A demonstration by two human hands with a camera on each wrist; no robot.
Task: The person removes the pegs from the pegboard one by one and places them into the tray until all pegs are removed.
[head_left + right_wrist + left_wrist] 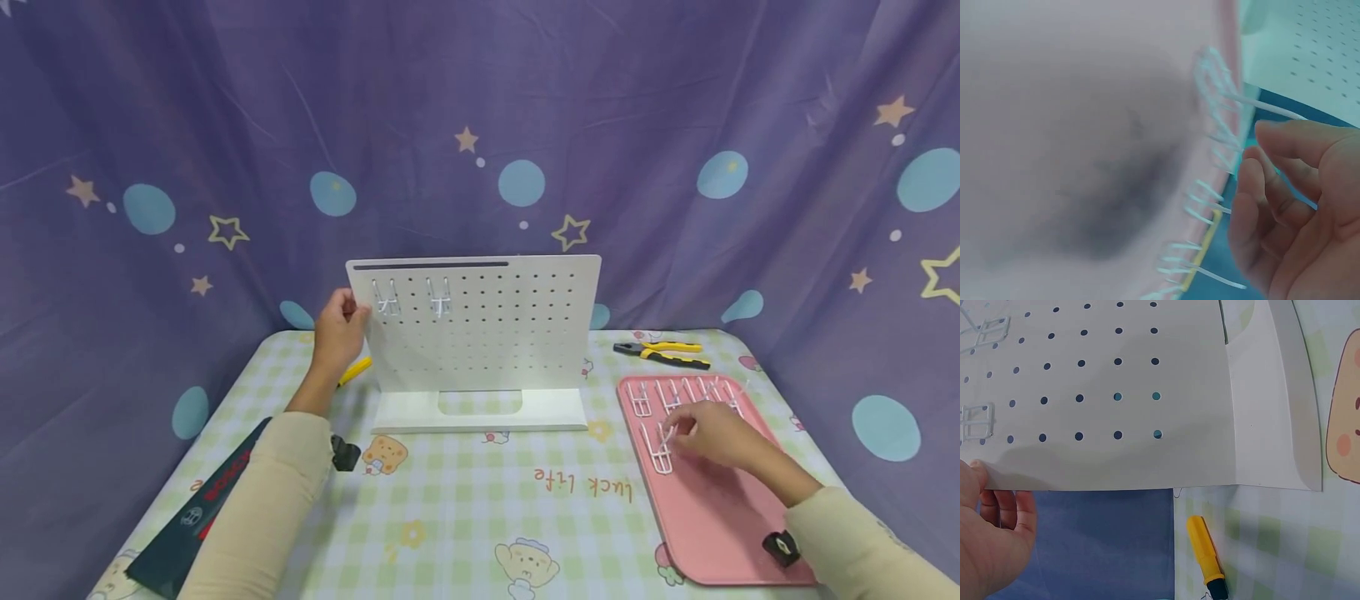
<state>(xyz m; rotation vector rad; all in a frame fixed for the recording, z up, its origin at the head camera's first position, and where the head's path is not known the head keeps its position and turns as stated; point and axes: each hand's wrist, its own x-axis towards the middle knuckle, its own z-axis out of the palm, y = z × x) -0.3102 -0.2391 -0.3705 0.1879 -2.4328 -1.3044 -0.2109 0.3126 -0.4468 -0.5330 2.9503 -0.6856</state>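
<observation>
A white pegboard [483, 333] stands on the table, with two white wire hooks [440, 297] hung near its upper left. My left hand [339, 329] grips the board's left edge between thumb and fingers. In the left wrist view, the thumb of my left hand [991, 531] lies on the front face and the other fingers curl behind. My right hand [712, 432] is over the pink tray [720, 525], fingers bent loosely beside the nearest wire hook [657, 454]. The right wrist view shows this hook's prong [1266, 106] passing close by the thumb, with a gap between thumb and forefinger.
Several more wire hooks [690, 393] lie at the tray's far end. Pliers with yellow and black handles [663, 352] lie behind the tray. A yellow-handled tool [356, 371] is left of the board. A dark green Bosch pouch [198, 517] lies under the left forearm. A purple curtain [480, 100] hangs behind.
</observation>
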